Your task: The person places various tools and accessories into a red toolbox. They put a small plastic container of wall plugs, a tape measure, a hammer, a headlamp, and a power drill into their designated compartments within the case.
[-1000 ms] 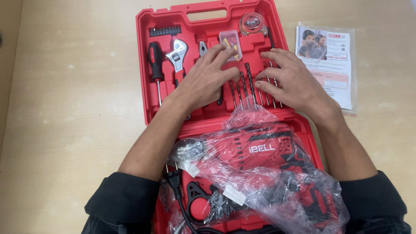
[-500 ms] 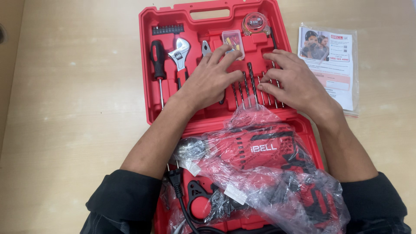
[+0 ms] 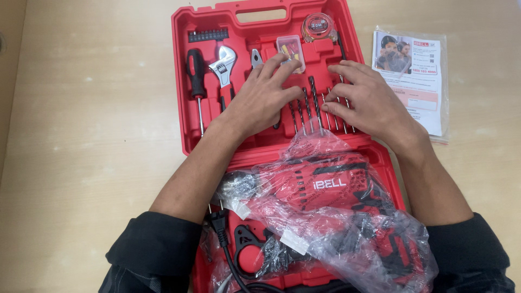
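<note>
A screwdriver point(image 3: 196, 81) and wrench point(image 3: 224, 68) sit in the open red toolcase point(image 3: 182, 116). The left hand point(image 3: 260, 100) and right hand point(image 3: 369, 103) lie flat, fingers spread, grasping nothing, touching the drill bits point(image 3: 312, 108) between them.

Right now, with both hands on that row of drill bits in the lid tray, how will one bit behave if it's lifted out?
The drill bits look like thin metal rods, so probably stiff and light. They sit in moulded slots of the red case, so one may resist before popping free. Being round, a loose bit would likely roll on the table. The left hand and right hand rest flat over them.
</note>
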